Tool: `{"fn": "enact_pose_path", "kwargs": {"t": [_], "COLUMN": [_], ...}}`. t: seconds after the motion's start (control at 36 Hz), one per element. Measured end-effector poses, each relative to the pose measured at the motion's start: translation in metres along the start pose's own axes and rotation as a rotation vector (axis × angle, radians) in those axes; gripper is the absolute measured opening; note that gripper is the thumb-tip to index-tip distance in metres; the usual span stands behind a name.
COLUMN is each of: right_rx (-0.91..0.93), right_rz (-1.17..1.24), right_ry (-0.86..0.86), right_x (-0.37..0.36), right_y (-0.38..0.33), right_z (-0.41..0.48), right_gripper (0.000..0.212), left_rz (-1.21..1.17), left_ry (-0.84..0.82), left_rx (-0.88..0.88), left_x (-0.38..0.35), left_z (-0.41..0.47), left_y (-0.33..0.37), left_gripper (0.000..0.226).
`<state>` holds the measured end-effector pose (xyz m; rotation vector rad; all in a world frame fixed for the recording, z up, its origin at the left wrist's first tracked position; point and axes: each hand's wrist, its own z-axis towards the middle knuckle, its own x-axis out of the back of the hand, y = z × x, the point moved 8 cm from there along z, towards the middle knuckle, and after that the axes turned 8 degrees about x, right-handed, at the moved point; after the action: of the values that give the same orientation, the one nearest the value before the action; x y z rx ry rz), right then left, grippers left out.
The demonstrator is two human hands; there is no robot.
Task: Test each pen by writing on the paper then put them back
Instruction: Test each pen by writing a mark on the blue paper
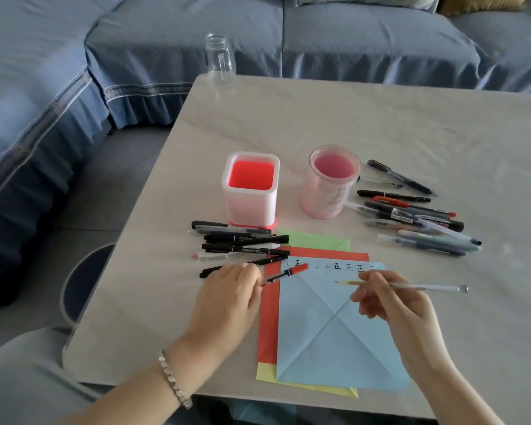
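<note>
A pale, faintly veined table (380, 124) fills the right and centre of the view, its far left corner pointing toward the seating. 1 clear glass bottle (219, 59), uncapped and upright, stands at that far corner. Behind and to the left of the table runs an L-shaped sofa (350, 41) under a loose blue cover, whose skirt carries a band of white stripes (144, 88) above the pleats. 2 cushions rest along the sofa's back at the top edge: 1 pale cushion (365, 0) and 1 mustard-brown cushion (478, 3). A round stool (83, 280) with a dark blue seat sits partly beneath the table's left edge, on a grey floor (120, 179).
</note>
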<state>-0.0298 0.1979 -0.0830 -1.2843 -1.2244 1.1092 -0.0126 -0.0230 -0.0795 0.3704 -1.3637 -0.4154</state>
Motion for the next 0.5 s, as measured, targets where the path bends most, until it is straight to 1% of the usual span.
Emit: {"fn": "enact_pose_path", "kwargs": {"t": [0.06,0.11,0.19,0.28,0.33,0.39,0.44,0.5], "right_rx": [0.002,0.006,0.015,0.016,0.017,0.013,-0.001,-0.016], "right_rz": [0.002,-0.001,-0.015,-0.025,-0.034,-0.034,-0.027,-0.016], "right_ry": [0.005,0.006,0.008,0.005,0.01,0.021,0.035,0.053], "right_x": [0.0,-0.001,-0.002,-0.003,-0.001,0.003,0.006,0.007], "right_y": [0.0,-0.002,-0.004,-0.005,-0.005,-0.003,0.001,0.005], "right_z": [0.0,0.0,0.001,0.002,0.001,0.0,-0.002,-0.003], "right_gripper": [0.024,0.024,0.025,0.027,0.03,0.029,0.025,0.024], "left_rz": [0.046,0.133,0.223,0.249,0.211,0.117,0.009,-0.003], "left_ry": [0.12,0.216,0.211,0.153,0.188,0.206,0.114,-0.06], "left_rx": [-0.006,0.014,0.075,0.061,0.018,-0.052,-0.118,-0.18], "left_x": [0.02,0.036,0.04,0.031,0.028,0.024,0.007,-0.018], "left_z": [0.014,0.03,0.053,0.06,0.052,0.038,0.019,0.0], "left_y": [-0.008,-0.023,-0.045,-0.047,-0.037,-0.015,0.006,0.022], "left_gripper": [0.022,0.016,0.026,0.035,0.028,0.015,0.012,0.014]}}
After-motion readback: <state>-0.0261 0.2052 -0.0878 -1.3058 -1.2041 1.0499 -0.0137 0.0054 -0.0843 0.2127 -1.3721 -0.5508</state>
